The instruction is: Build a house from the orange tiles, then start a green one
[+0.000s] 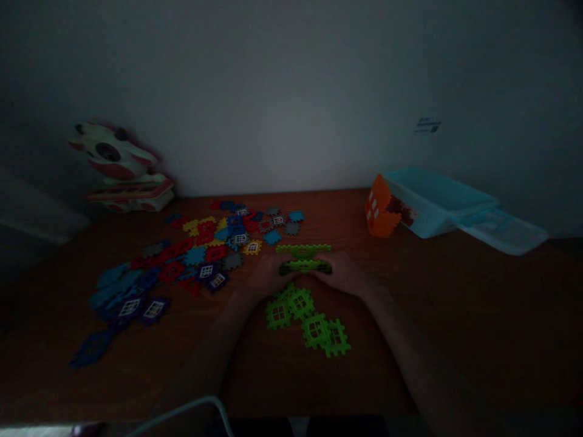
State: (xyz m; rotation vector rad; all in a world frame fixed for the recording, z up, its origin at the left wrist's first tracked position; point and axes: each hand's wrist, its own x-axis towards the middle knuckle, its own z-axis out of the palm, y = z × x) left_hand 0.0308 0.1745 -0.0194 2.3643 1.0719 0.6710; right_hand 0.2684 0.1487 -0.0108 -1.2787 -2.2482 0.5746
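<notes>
The scene is dim. Both my hands meet at the middle of a brown wooden table [455, 303]. My left hand [268, 274] and my right hand [342, 272] are each closed on one end of a green assembly of interlocking tiles [304, 258], held just above the table. Several loose green window tiles [310, 320] lie on the table right below my hands, between my forearms.
A spread of red, blue, yellow and grey tiles [200, 249] covers the table's left half. An orange tile piece [381, 213] leans against a light blue plastic box [432, 206] with its lid [505, 230] at back right. A white-and-red toy [121, 167] stands back left against the wall.
</notes>
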